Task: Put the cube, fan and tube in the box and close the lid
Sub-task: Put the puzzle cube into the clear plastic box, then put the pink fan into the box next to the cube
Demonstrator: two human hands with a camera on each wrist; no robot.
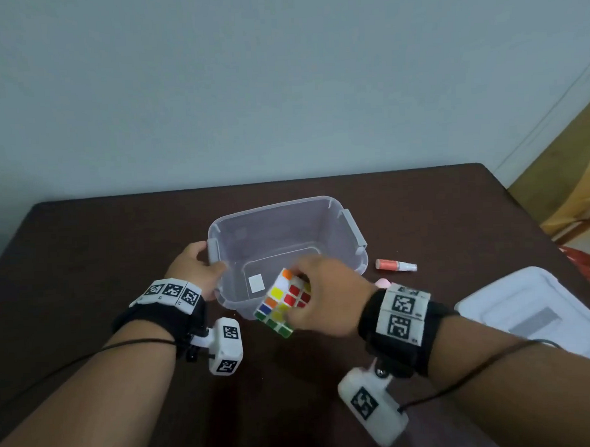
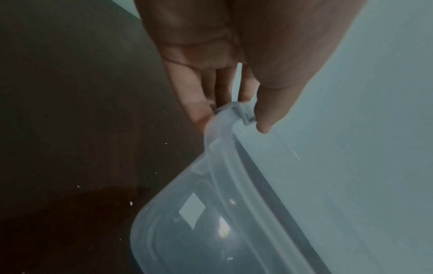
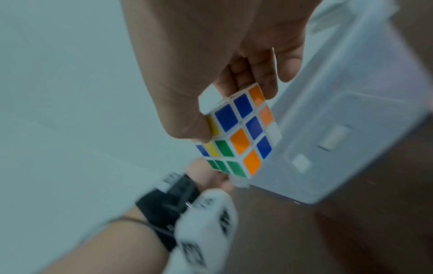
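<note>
Tube point(image 1: 396, 265) and lid point(image 1: 541, 314) beside box point(image 1: 351, 234).

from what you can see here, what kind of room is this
Probably a room in a home, not a workshop or lab. A plain dark brown table stands against a bare pale wall, and at the far right edge there is yellow and red patterned fabric, perhaps bedding or a curtain.

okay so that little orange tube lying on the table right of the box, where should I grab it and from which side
Take the tube from above, pinching across its orange body, not the narrow white cap end. It lies flat on the table with its long sides free, clear of the box. The left hand holds the box and the right hand holds the cube, so probably free the right first.
</note>
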